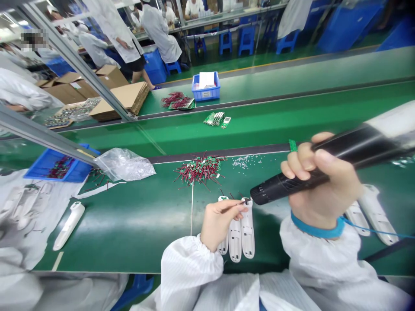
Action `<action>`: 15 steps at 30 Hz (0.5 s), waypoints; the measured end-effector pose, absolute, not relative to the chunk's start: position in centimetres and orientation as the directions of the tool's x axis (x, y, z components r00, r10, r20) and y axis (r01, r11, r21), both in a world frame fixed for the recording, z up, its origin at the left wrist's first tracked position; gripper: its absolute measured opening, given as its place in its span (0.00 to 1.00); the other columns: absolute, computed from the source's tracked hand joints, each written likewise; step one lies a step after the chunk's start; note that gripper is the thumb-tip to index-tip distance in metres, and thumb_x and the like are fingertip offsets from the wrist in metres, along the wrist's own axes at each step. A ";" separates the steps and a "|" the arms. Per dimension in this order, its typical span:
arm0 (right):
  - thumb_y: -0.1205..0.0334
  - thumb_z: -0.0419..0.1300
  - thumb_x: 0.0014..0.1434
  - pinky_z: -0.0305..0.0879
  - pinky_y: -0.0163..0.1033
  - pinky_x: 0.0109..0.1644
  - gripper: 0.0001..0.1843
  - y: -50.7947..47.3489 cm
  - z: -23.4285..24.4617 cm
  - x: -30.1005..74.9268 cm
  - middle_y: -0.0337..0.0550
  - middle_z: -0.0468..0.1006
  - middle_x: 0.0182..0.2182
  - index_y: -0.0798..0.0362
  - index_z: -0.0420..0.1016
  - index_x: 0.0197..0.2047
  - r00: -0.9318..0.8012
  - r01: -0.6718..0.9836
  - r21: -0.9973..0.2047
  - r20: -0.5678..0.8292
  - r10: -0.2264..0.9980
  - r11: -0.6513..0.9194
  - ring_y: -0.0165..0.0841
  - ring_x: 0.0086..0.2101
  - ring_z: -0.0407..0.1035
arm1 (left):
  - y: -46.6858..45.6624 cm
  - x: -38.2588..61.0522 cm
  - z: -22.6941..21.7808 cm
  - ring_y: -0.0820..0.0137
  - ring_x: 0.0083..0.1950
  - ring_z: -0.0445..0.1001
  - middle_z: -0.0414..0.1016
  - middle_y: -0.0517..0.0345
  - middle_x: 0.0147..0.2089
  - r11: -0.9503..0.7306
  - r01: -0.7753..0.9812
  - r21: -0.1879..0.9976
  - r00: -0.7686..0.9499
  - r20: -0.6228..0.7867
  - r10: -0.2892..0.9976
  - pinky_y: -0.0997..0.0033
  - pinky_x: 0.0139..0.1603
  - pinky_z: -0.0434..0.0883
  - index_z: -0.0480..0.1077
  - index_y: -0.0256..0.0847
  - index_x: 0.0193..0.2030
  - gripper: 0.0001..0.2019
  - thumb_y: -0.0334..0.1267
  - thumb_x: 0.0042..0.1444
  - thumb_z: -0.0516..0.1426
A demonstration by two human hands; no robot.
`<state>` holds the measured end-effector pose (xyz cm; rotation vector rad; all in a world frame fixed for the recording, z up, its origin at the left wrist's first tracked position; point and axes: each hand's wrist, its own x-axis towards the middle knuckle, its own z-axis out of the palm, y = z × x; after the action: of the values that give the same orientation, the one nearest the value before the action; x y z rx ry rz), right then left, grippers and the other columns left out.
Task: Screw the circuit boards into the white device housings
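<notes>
My right hand (324,185) is wrapped round a black electric screwdriver (282,186), tilted with its nose down to the left. That nose is close to the top end of a white plastic housing (248,233); whether it touches cannot be made out. My left hand (222,220) pinches slim dark tweezers (243,202), their tip at the same housing end by the screwdriver. Beside that housing lie two more white housings (235,246), partly under my left hand. Beyond them are a heap of small green boards with dark red wires (201,169) and scattered small screws (244,162).
More white housings (378,214) lie at right, with a single one (69,225) at left. A plastic bag (126,164) and a blue bin (61,164) are further left. Circuit boards (214,119) sit on the green belt (266,125). A blue cord (372,228) runs from my right wristband.
</notes>
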<state>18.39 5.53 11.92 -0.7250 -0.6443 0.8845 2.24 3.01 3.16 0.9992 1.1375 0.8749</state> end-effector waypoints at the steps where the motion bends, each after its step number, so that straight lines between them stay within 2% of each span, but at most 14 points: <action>1: 0.64 0.63 0.44 0.50 0.36 0.19 0.11 5.5 11.9 18.4 0.29 0.57 0.17 0.48 0.70 0.34 0.472 -0.453 -0.778 0.205 0.858 0.435 0.24 0.15 0.51 | 3.0 2.3 3.2 0.72 0.25 0.73 0.82 0.54 0.28 0.319 -0.057 0.946 0.214 -0.301 0.929 0.71 0.32 0.75 0.81 0.37 0.30 0.06 0.36 0.48 0.64; 6: 0.63 0.64 0.45 0.50 0.37 0.19 0.11 5.5 11.9 18.6 0.29 0.56 0.17 0.48 0.70 0.34 0.451 -0.437 -0.781 0.241 0.860 0.447 0.25 0.15 0.51 | 2.9 2.3 3.1 0.71 0.27 0.74 0.82 0.53 0.30 0.297 -0.023 0.955 0.238 -0.283 0.929 0.70 0.34 0.75 0.81 0.37 0.32 0.07 0.38 0.51 0.63; 15: 0.66 0.63 0.45 0.51 0.36 0.18 0.11 5.6 11.7 18.5 0.29 0.59 0.17 0.50 0.71 0.35 0.449 -0.492 -0.753 0.209 0.869 0.436 0.24 0.15 0.53 | 3.0 2.5 3.1 0.71 0.27 0.74 0.83 0.53 0.31 0.285 0.030 0.958 0.265 -0.282 0.922 0.70 0.34 0.75 0.81 0.37 0.34 0.08 0.38 0.52 0.62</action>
<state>18.49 5.57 11.69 -0.6716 -0.6482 0.9243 2.50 3.03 3.05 1.1049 1.1278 0.8077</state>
